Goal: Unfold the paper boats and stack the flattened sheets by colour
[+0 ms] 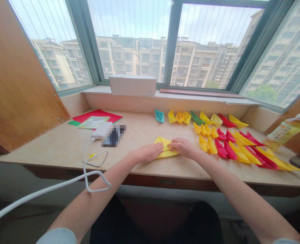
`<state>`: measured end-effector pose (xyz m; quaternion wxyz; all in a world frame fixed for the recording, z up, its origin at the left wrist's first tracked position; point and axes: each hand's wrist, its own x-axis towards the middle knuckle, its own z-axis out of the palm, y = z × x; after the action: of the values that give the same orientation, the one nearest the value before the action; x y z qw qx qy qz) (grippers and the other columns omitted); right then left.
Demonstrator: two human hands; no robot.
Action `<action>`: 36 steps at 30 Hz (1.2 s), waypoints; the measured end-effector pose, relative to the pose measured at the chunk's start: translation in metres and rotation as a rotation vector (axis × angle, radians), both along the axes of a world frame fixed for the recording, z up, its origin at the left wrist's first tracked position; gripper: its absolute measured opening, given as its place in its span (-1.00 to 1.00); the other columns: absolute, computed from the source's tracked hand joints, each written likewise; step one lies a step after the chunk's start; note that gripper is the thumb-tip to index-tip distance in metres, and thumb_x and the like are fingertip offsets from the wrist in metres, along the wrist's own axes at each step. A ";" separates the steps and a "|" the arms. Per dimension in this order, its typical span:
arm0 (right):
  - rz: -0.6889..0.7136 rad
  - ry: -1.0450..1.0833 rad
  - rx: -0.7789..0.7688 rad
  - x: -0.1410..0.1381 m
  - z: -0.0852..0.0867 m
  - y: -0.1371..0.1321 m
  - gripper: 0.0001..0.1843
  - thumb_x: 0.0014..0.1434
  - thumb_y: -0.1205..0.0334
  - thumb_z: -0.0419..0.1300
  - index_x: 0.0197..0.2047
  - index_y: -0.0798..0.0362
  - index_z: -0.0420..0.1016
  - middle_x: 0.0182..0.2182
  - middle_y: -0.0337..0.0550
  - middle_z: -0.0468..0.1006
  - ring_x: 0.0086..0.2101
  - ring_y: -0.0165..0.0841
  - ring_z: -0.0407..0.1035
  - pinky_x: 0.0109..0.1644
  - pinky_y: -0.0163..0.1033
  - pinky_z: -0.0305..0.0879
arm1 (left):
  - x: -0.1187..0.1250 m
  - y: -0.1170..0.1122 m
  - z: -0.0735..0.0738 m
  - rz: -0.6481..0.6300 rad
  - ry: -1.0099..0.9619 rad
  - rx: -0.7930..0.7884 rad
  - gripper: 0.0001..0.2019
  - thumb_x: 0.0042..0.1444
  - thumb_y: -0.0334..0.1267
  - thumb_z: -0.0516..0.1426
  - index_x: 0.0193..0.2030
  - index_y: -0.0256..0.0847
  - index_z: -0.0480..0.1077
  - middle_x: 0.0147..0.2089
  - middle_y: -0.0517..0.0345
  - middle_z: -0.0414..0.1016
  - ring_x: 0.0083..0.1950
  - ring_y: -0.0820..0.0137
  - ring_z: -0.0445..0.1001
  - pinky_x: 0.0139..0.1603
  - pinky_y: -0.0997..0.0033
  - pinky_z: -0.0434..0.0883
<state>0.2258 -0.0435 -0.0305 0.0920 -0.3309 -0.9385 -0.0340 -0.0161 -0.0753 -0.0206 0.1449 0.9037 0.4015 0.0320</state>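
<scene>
On the near edge of the desk (63,145), a white cable (89,176) loops and hangs off toward the floor. Past it, in the middle of the desk, both hands meet on one yellow paper (168,154). The left hand (150,152) curls its fingers down on the paper's left side. The right hand (182,148) does the same on the right side. So each hand grips the paper, with the fingertips close together at the middle. The paper lies on the desk, partly folded, with a point showing behind the fingers. This looks like the middle of a fold, with a crease being pinched and pressed. I think the next press needs the edges lined up well and the paper kept from sliding, since it is thin and the desk looks smooth. To the right, near the right hand, lie rows of folded shapes (231,149), yellow and red, side by side. To the left sit a white plug (100,131) and a blurred thing (113,135), and behind them some red sheets (99,116). Farther back is a row of small boats (180,117), then a white box (132,85) on the sill, and the window (170,44).
</scene>
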 end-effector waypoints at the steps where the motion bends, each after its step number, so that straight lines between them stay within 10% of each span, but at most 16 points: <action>1: 0.022 -0.042 0.038 0.000 0.001 -0.001 -0.77 0.33 0.27 0.10 -0.02 -0.01 0.54 -0.22 -0.08 0.56 -0.18 -0.29 0.46 -0.08 -0.22 0.30 | 0.001 0.000 0.000 0.005 0.022 0.030 -0.53 0.39 -0.14 -0.21 0.26 -0.27 0.28 0.38 -0.09 0.23 0.37 0.23 0.24 0.32 0.27 0.16; 16: -0.026 -0.148 0.194 -0.013 0.027 -0.004 -0.80 0.32 0.42 0.06 -0.08 0.10 0.47 -0.25 -0.05 0.55 -0.21 -0.26 0.44 -0.08 -0.17 0.26 | 0.001 -0.003 0.018 0.141 0.099 0.228 -0.61 0.26 -0.42 -0.07 0.21 -0.27 0.27 0.01 -0.14 0.56 -0.04 0.12 0.56 -0.07 0.24 0.41; 26: -0.161 0.055 0.078 -0.016 0.041 -0.015 -0.64 0.26 0.30 0.13 0.13 0.01 0.44 -0.02 -0.04 0.57 -0.05 -0.19 0.46 0.04 -0.15 0.26 | -0.010 -0.003 0.040 0.095 -0.110 0.245 -0.54 0.15 -0.54 -0.04 0.17 -0.22 0.36 0.10 -0.09 0.52 0.10 0.20 0.50 0.09 0.29 0.36; 36: -0.303 0.003 -0.029 -0.019 0.063 -0.022 -0.66 0.27 0.35 0.02 -0.04 -0.07 0.58 -0.26 -0.12 0.65 -0.26 -0.26 0.51 -0.24 -0.29 0.24 | -0.023 0.005 0.044 -0.030 -0.430 0.088 -0.46 -0.02 -0.55 0.10 0.09 -0.01 0.47 0.04 0.12 0.56 0.01 0.20 0.52 0.10 0.25 0.35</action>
<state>0.2067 -0.0653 0.0325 0.0823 -0.4703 -0.8780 -0.0332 -0.0387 -0.0702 0.0230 0.1879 0.8874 0.3462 0.2394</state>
